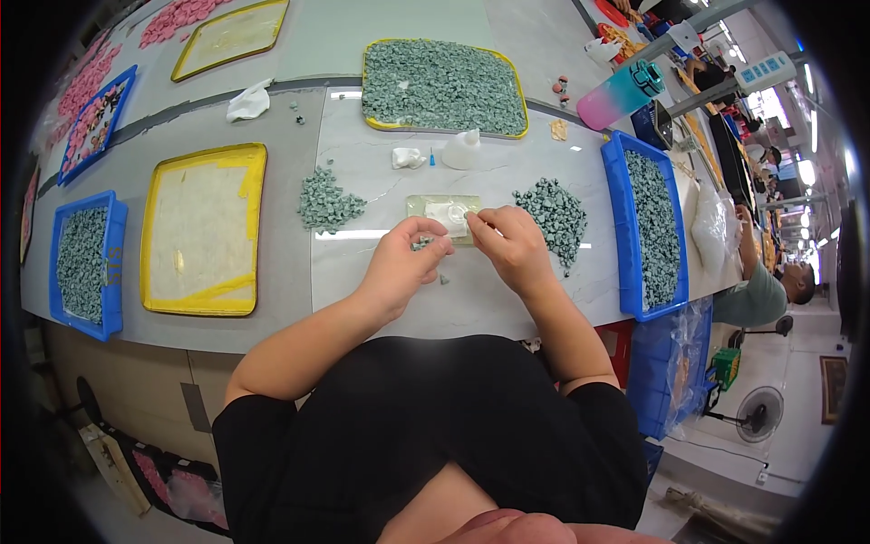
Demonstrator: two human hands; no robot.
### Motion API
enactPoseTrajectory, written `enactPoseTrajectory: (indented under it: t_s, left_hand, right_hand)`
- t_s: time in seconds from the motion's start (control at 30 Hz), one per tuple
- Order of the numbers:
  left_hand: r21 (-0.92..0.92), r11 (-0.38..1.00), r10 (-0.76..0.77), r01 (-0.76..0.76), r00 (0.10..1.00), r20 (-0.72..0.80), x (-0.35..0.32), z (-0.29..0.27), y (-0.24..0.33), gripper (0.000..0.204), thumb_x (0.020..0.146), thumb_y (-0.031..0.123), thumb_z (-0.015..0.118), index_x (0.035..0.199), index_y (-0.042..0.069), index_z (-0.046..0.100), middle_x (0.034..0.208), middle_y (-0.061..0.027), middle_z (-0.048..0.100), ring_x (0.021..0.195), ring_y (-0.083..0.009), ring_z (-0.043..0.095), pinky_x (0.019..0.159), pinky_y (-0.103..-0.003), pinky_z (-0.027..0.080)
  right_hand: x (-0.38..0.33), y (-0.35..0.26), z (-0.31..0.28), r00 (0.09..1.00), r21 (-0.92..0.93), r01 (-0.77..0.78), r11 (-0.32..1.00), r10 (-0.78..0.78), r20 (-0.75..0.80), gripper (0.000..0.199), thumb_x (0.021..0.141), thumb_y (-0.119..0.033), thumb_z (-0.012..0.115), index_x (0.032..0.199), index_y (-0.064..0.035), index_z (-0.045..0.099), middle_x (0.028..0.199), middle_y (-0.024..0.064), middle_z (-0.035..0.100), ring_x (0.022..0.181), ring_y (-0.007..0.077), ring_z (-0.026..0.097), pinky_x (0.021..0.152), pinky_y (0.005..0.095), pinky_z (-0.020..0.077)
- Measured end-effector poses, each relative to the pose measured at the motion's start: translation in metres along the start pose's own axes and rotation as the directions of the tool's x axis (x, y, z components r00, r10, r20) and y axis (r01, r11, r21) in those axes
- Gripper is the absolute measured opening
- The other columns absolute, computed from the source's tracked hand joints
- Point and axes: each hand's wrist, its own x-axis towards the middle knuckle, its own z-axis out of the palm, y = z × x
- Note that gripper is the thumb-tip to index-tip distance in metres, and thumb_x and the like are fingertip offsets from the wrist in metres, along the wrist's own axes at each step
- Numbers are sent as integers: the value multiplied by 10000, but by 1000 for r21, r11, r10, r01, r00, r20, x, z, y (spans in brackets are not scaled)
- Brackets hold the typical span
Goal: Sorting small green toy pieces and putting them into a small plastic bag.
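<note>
Spanning the frame, the pale work table [281,236] is carrying the whole set-up. Three yellow-edged trays are lying there: a bare tray [201,231] at middle left, a second bare tray [228,41] at upper left, and a filled tray [523,102] at upper centre, holding small green pieces [444,86]. Three blue containers are flanking these: a right bin [621,222] and a lower-left bin [112,304], both bearing green pieces, plus an upper-left container [113,125] bearing pink and dark ones. Two hands are working near centre: the left hand [412,254] is holding thumb and forefinger close together, bits showing beside them (gripped or merely lying there, cannot tell); the right hand [515,245] is pressing its fingertips together by the pad, contents hidden, cannot tell. Two loose heaps are sitting either side, a left heap [331,199] and a darker right heap [553,218]. One pale rectangular pad [417,203] is lying between, below one white squeeze bottle [464,152]. Green pieces are looking light, hard, possibly brittle; fingertips on opposite sides should suit. One stray piece [443,279] is lying below the pad; the heaps are defying a count.
</note>
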Motion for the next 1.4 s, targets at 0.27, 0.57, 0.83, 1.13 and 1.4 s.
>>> enactPoseTrajectory:
  t_s: [0.27, 0.57, 0.83, 1.13, 1.4]
  left_hand:
    - [-77, 996, -41, 41, 999, 4, 4, -11, 1, 147, 920, 104, 575, 1002, -11, 534, 850, -83, 565, 561, -52, 381, 482, -205, 327]
    - [-113, 993, -13, 13, 1000, 2, 2, -6, 4, 164, 911, 121, 597, 1013, 3, 544, 870, -62, 575, 573, -59, 391, 504, -196, 337]
    - [-193, 978, -65, 79, 995, 79, 0, -8, 3, 190, 982, 225, 471, 901, 53, 488, 751, -6, 478, 550, -68, 335, 477, -203, 291]
    - [-189, 978, -62, 88, 988, 139, -6, -8, 4, 200, 993, 229, 437, 880, 65, 463, 717, 4, 441, 545, -66, 311, 470, -206, 265]
    - [-199, 977, -52, 79, 989, 138, -8, -8, 5, 191, 993, 225, 438, 891, 66, 467, 724, 2, 457, 546, -65, 316, 476, -203, 263]
  right_hand:
    - [8, -2, 5, 995, -67, 87, 994, -83, 62, 251, 687, -36, 598, 933, 3, 626, 857, 71, 587, 736, 212, 573, 642, 333, 466]
    - [-1, -15, 14, 811, 569, -529, 629, 572, 121, 118, 839, -63, 654, 938, -3, 633, 791, 54, 609, 683, 121, 555, 622, 246, 450]
    - [8, -31, 0, 503, 812, -502, -297, 663, 554, 91, 875, -75, 625, 884, 13, 603, 781, 37, 586, 663, 93, 505, 634, 217, 411]
    - [11, -46, 8, 898, 522, -302, 798, 422, -127, 137, 729, 85, 685, 836, 16, 637, 780, 74, 606, 668, 136, 559, 570, 239, 448]
    - [11, -49, 9, 957, 325, -90, 941, 172, -233, 259, 648, 64, 723, 889, 8, 646, 798, 80, 605, 684, 227, 568, 589, 306, 459]
